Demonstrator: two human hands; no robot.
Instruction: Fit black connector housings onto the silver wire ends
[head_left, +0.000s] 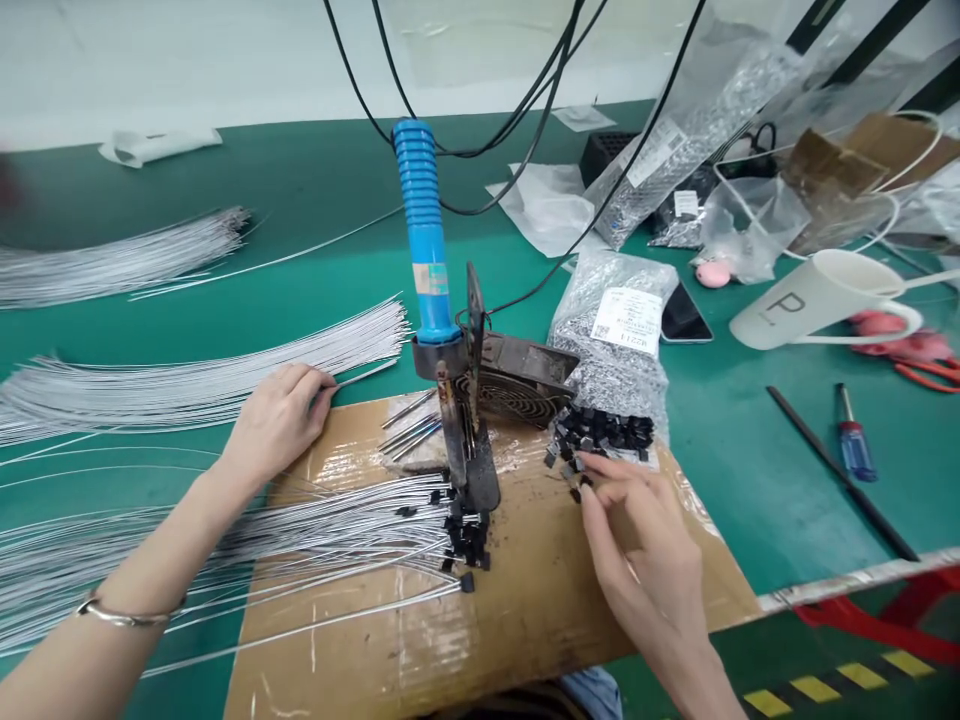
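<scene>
My left hand (pixel 289 415) pinches a thin white wire (pixel 367 374) at the near edge of a bundle of white wires (pixel 322 345); its end sticks out to the right. At the edge of a pile of small black connectors (pixel 604 432), my right hand (pixel 645 540) has thumb and forefinger closed around a small black connector (pixel 578 489). Between the hands a blue ribbed handle (pixel 422 220) stands upright in a dark metal holder (pixel 465 420). Wires tipped with black connectors (pixel 466 540) lie on the cardboard (pixel 540 600) below it.
A dark fan (pixel 517 385) sits behind the holder. Further right are a labelled plastic bag (pixel 615 320), a phone (pixel 684 312), a white mug (pixel 810 300), a screwdriver (pixel 855 440) and a black rod (pixel 840 470). Black cables (pixel 547 110) hang overhead. Another wire bundle (pixel 127 265) lies far left.
</scene>
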